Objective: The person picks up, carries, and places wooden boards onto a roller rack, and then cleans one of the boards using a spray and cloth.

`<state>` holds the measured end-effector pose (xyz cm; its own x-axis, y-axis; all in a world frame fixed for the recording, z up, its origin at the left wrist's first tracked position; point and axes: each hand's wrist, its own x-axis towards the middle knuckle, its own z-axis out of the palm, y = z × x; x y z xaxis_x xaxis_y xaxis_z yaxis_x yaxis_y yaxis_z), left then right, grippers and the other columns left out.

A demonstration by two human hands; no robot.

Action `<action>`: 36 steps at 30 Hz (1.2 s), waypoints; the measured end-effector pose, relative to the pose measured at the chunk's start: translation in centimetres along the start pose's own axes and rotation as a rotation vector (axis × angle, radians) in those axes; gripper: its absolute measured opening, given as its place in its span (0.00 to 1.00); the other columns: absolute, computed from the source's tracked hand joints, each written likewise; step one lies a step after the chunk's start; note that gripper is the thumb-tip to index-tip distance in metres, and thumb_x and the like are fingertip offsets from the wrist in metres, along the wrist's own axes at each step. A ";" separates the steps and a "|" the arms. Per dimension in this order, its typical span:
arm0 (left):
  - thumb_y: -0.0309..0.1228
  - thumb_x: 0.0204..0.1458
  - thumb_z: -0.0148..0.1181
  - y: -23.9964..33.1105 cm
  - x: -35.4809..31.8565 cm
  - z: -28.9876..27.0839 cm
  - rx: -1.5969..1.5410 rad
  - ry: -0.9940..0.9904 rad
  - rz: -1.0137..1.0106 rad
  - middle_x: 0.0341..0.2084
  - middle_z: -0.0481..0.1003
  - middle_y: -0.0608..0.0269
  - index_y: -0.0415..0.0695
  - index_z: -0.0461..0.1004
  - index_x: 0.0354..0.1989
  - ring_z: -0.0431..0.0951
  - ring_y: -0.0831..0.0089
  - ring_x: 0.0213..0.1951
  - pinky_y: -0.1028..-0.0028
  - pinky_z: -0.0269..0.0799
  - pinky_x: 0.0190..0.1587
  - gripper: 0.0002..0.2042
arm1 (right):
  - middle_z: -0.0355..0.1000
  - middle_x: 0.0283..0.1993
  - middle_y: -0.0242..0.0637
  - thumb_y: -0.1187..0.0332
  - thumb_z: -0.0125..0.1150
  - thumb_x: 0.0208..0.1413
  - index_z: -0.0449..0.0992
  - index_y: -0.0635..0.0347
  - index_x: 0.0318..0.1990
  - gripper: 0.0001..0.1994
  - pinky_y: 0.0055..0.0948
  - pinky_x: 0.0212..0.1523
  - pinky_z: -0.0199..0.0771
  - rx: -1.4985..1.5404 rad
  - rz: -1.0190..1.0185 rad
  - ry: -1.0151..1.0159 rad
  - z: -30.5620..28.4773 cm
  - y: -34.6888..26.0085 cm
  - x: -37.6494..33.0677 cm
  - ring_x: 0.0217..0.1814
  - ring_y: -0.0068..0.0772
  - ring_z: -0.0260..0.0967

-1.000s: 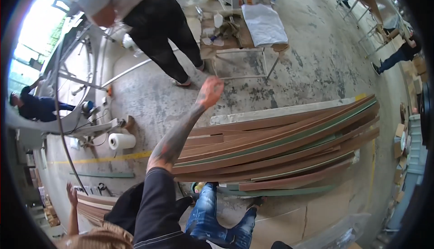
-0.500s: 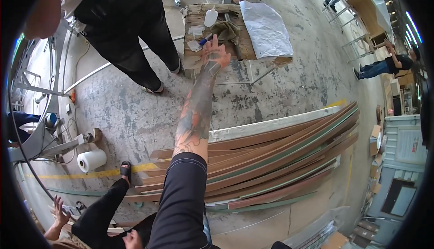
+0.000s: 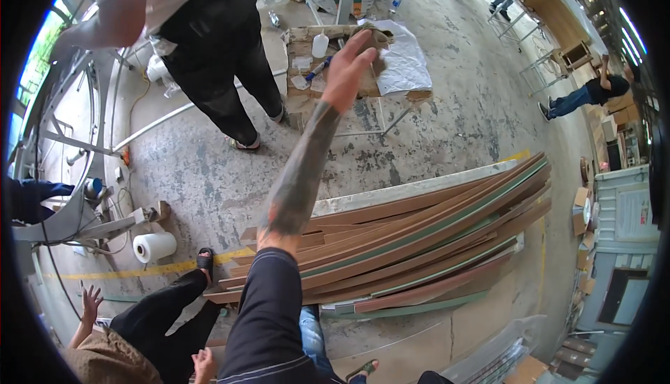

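My left hand (image 3: 349, 70) is stretched far forward on a tattooed forearm, fingers apart and holding nothing. It hovers over a low table covered with cardboard (image 3: 296, 101), its fingertips near a crumpled brown scrap at the table's far edge. A white squeeze bottle (image 3: 319, 46) and a blue-handled tool (image 3: 317, 69) lie just left of the hand. A white sheet (image 3: 405, 66) lies just right of it. My right hand is out of the picture.
A stack of long bent wooden strips (image 3: 433, 234) lies on the concrete floor below my arm. A person in black trousers (image 3: 216, 63) stands left of the table. Another person (image 3: 160, 314) crouches at lower left. A white paper roll (image 3: 155, 246) sits by a metal frame (image 3: 70, 147).
My left arm has stretched forward and to the right, from above the strips to over the low table. The view has swung toward the table.
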<state>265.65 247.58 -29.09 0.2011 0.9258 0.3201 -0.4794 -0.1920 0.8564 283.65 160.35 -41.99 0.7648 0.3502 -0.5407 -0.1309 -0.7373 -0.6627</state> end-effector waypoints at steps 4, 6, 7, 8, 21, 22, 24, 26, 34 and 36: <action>0.35 0.64 0.47 12.1 -9.3 2.5 -0.510 -0.141 -0.041 0.66 0.61 0.50 0.32 0.57 0.67 0.61 0.61 0.67 0.61 0.51 0.70 0.27 | 0.72 0.32 0.35 0.61 0.53 0.64 0.75 0.58 0.42 0.11 0.29 0.35 0.73 0.003 -0.066 0.005 -1.7 4.0 -4.0 0.31 0.31 0.71; 0.42 0.65 0.43 16.1 -15.2 3.6 -0.548 -0.154 -0.043 0.67 0.61 0.50 0.32 0.56 0.67 0.59 0.60 0.68 0.57 0.47 0.72 0.29 | 0.72 0.31 0.35 0.62 0.53 0.64 0.75 0.58 0.42 0.10 0.29 0.35 0.73 0.005 -0.105 -0.035 -2.8 6.3 -5.5 0.31 0.31 0.70; 0.46 0.64 0.42 19.6 -18.7 2.8 -0.478 -0.126 -0.045 0.66 0.61 0.50 0.32 0.57 0.67 0.59 0.59 0.68 0.57 0.46 0.72 0.31 | 0.71 0.31 0.35 0.62 0.53 0.64 0.75 0.58 0.41 0.10 0.29 0.35 0.73 0.022 -0.141 -0.128 -1.6 6.7 -4.8 0.31 0.30 0.70; 0.49 0.61 0.46 17.9 -22.7 4.4 -0.507 -0.192 -0.042 0.66 0.63 0.50 0.33 0.58 0.67 0.59 0.59 0.68 0.56 0.46 0.72 0.34 | 0.71 0.31 0.35 0.62 0.53 0.64 0.75 0.58 0.41 0.10 0.29 0.35 0.73 0.017 -0.188 -0.097 -2.2 7.1 -3.9 0.31 0.30 0.70; 0.39 0.63 0.56 44.3 -72.7 20.9 0.061 -0.020 -0.260 0.54 0.73 0.59 0.37 0.72 0.58 0.70 0.75 0.57 0.72 0.63 0.61 0.21 | 0.72 0.43 0.39 0.69 0.58 0.53 0.74 0.62 0.48 0.15 0.29 0.49 0.68 -0.311 -1.211 -1.508 0.3 -26.6 -22.1 0.45 0.37 0.70; 0.38 0.64 0.55 44.7 -74.9 21.4 -0.016 0.044 -0.272 0.52 0.75 0.62 0.38 0.72 0.58 0.72 0.78 0.54 0.75 0.66 0.59 0.20 | 0.73 0.38 0.35 0.69 0.58 0.52 0.75 0.61 0.44 0.12 0.27 0.42 0.68 -0.226 -0.420 -1.513 1.5 -21.9 -19.5 0.39 0.32 0.71; 0.38 0.63 0.55 47.2 -81.1 21.7 -0.104 0.269 -0.288 0.54 0.73 0.58 0.37 0.73 0.57 0.73 0.75 0.53 0.76 0.65 0.57 0.19 | 0.74 0.39 0.35 0.66 0.56 0.55 0.75 0.60 0.45 0.13 0.27 0.41 0.68 -0.320 -0.666 -1.727 1.4 -19.8 -25.8 0.38 0.31 0.71; 0.39 0.63 0.55 48.6 -88.2 21.3 -0.259 0.493 -0.089 0.55 0.73 0.57 0.35 0.71 0.58 0.74 0.73 0.53 0.73 0.68 0.57 0.21 | 0.75 0.39 0.36 0.59 0.54 0.61 0.74 0.59 0.48 0.14 0.28 0.38 0.69 -0.277 -1.072 -1.989 -0.4 -15.4 -34.3 0.37 0.30 0.71; 0.41 0.64 0.51 52.4 -115.8 20.6 -0.404 1.187 0.509 0.53 0.74 0.58 0.35 0.68 0.60 0.74 0.70 0.54 0.68 0.68 0.58 0.23 | 0.74 0.40 0.34 0.49 0.43 0.69 0.74 0.62 0.50 0.23 0.27 0.41 0.71 -0.713 -0.387 -2.212 6.4 0.7 -45.5 0.38 0.29 0.71; 0.40 0.65 0.50 52.5 -122.9 19.8 -0.456 1.285 0.675 0.52 0.75 0.60 0.37 0.68 0.61 0.74 0.71 0.54 0.67 0.68 0.59 0.22 | 0.71 0.36 0.29 0.59 0.49 0.68 0.74 0.63 0.48 0.16 0.25 0.40 0.68 -0.969 -1.106 -2.466 7.9 4.0 -53.9 0.36 0.23 0.66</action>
<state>232.68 117.28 -15.41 -0.8987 0.4015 -0.1765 -0.4374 -0.7914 0.4271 236.95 143.11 -19.62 -0.9327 -0.3233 -0.1598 0.0973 0.2011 -0.9747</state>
